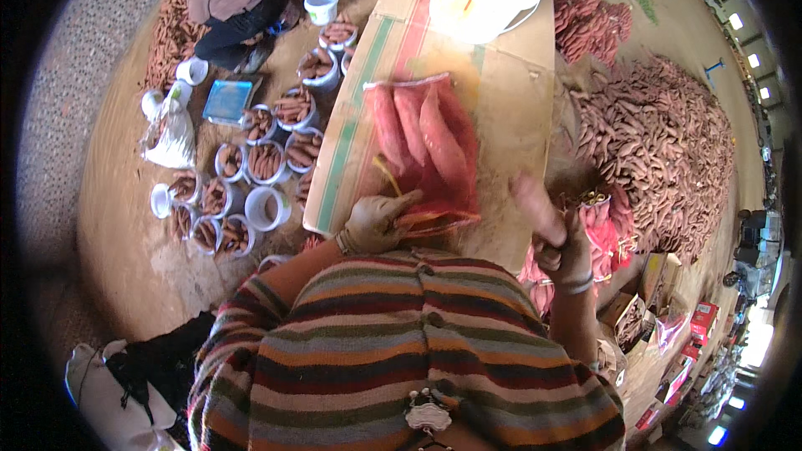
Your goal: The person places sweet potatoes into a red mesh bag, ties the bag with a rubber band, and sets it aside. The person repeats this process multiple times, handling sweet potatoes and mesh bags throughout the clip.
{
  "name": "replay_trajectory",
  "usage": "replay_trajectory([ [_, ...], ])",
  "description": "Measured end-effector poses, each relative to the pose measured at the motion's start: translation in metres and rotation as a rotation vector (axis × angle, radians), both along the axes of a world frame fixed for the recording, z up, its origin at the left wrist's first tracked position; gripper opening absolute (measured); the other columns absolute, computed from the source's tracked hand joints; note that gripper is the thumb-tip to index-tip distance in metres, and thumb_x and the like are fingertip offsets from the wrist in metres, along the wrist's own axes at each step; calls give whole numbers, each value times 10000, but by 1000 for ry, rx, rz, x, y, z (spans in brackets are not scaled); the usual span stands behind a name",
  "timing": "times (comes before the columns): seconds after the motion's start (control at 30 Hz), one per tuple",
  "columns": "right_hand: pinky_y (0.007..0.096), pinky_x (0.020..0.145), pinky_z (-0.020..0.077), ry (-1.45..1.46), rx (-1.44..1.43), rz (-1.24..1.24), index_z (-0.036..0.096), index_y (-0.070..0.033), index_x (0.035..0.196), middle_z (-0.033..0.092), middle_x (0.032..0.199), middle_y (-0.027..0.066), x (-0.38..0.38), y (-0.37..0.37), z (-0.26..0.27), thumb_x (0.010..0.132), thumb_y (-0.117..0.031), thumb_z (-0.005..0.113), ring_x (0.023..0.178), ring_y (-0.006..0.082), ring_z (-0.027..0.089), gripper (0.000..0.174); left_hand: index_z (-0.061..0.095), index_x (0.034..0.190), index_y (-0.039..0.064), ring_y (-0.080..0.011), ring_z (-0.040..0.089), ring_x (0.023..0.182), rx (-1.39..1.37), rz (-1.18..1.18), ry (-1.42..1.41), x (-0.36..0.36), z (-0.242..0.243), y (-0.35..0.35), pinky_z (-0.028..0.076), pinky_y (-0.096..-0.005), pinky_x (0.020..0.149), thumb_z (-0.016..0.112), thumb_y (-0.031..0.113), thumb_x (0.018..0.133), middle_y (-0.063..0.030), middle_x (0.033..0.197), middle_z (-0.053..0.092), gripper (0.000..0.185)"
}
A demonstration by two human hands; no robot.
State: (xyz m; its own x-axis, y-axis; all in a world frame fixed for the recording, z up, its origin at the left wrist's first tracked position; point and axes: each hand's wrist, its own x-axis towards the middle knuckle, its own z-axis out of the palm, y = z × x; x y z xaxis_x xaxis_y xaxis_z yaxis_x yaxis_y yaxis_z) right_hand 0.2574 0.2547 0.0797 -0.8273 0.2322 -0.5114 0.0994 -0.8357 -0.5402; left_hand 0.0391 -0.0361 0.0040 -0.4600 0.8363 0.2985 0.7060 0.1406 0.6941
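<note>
A red mesh bag lies on the cardboard-topped surface, its mouth towards me, with several sweet potatoes at its far end. My left hand, in a light glove, grips the edge of the bag's mouth. A yellow tie lies by the bag's left side, above that hand. To the right of the bag, past the cardboard's edge, my right hand is closed around a blurred sweet potato. A white bucket holding sweet potatoes stands at the far end of the cardboard.
Buckets filled with sweet potatoes stand on the floor at left, near a blue-topped scale and a crouching person. At right are a large sweet potato heap, filled red mesh bags and open cardboard boxes.
</note>
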Motion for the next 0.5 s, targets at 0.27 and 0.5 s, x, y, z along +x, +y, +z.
replay_trajectory([
  [0.27, 167, 552, 378, -225, 238, 108, 376, 56, 1412, 606, 1137, 85, 42, -87, -19, 899, -338, 642, 724, 64, 531, 699, 509, 1358, 80, -319, 625, 671, -52, -131, -69, 5, 27, 4, 474, -416, 592, 677, 248, 805, -112, 718, 618, 602],
  [0.5, 225, 592, 420, -97, -59, 266, 491, -101, 1330, 603, 1078, 51, -28, -102, -21, 975, -461, 494, 619, 110, 424, 505, 466, 1397, 65, -323, 616, 654, -47, -142, -63, 11, 31, 3, 468, -426, 589, 688, 267, 790, -116, 700, 605, 677],
])
